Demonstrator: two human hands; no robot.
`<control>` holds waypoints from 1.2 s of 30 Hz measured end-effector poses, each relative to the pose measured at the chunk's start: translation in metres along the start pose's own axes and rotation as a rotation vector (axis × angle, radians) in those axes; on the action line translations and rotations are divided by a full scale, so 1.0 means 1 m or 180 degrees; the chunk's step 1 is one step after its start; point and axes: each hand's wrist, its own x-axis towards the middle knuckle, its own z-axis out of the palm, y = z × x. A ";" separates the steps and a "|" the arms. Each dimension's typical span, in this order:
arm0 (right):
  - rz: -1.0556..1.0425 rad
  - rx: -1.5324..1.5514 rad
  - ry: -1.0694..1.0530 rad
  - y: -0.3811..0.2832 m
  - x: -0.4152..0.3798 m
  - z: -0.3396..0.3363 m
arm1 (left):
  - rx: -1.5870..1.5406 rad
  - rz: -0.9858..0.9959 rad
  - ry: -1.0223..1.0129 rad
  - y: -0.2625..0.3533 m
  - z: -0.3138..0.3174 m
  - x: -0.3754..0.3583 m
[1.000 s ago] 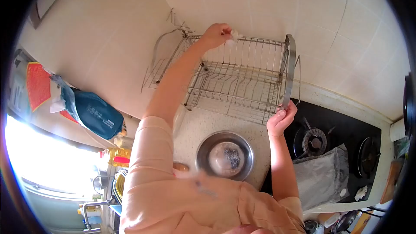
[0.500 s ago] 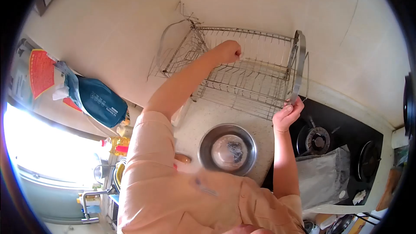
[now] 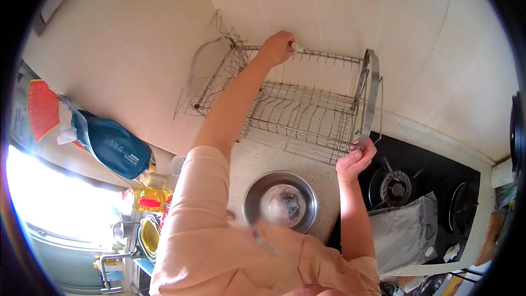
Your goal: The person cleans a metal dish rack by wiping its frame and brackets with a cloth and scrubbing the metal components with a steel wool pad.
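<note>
A metal dish rack [image 3: 307, 111] of wire bars stands against the wall on the counter. My left hand [image 3: 278, 47] is closed at the rack's upper back rail, with a small white wad [image 3: 296, 47] poking out between its fingers. Around the lower front end of the rack's flat curved side frame, my right hand [image 3: 355, 161] keeps its fingers wrapped. Below the rack sits a round steel bowl [image 3: 249, 208] with cloudy liquid and a dark, speckled clump in it.
To the right lies a black gas hob [image 3: 422, 172] with burners, a clear plastic bag [image 3: 402, 230] partly over it. On the left are a teal bag [image 3: 118, 145], a yellow bottle [image 3: 149, 199] and a tap [image 3: 118, 257] near the bright window.
My left hand has gone up and back from the rack's middle to its upper back rail. My right hand still holds the side frame. The whole view has shifted slightly.
</note>
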 end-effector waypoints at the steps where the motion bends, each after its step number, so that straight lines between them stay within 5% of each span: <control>1: 0.0033 0.0024 -0.0038 -0.001 -0.001 -0.002 | -0.0015 0.0033 -0.0086 0.003 -0.003 -0.005; 8: -0.0032 -0.0122 0.0056 -0.008 0.002 0.002 | -0.0207 0.0319 -0.0612 0.007 -0.006 -0.088; 11: 0.0075 0.0006 0.0007 -0.013 0.004 0.002 | -0.0167 -0.0390 -0.1848 0.025 -0.025 -0.084; 14: 0.0163 0.0078 -0.0088 -0.011 0.001 0.000 | -0.0113 0.0126 -0.2247 0.018 -0.041 -0.088; 17: 0.0004 -0.0029 0.0030 -0.010 0.002 0.004 | -0.0558 -0.0665 -0.2360 0.024 -0.067 -0.066; 20: 0.0199 0.0175 0.0011 -0.014 0.002 0.003 | -0.0822 0.0186 -0.0129 0.005 -0.037 -0.049; 26: 0.0186 0.0020 0.0047 -0.015 0.004 0.002 | -0.0051 0.0239 -0.1001 0.005 -0.008 -0.084; 29: 0.0112 -0.0007 0.0036 -0.008 0.002 0.001 | -0.0530 -0.0558 -0.2718 0.021 -0.044 -0.077; 32: 0.0223 0.0061 0.0014 -0.011 0.002 0.004 | -0.0714 -0.0869 -0.3204 0.036 -0.086 -0.056; 36: 0.0221 0.0060 0.0036 -0.010 -0.002 0.002 | -0.0414 -0.0223 -0.0758 -0.005 -0.066 -0.017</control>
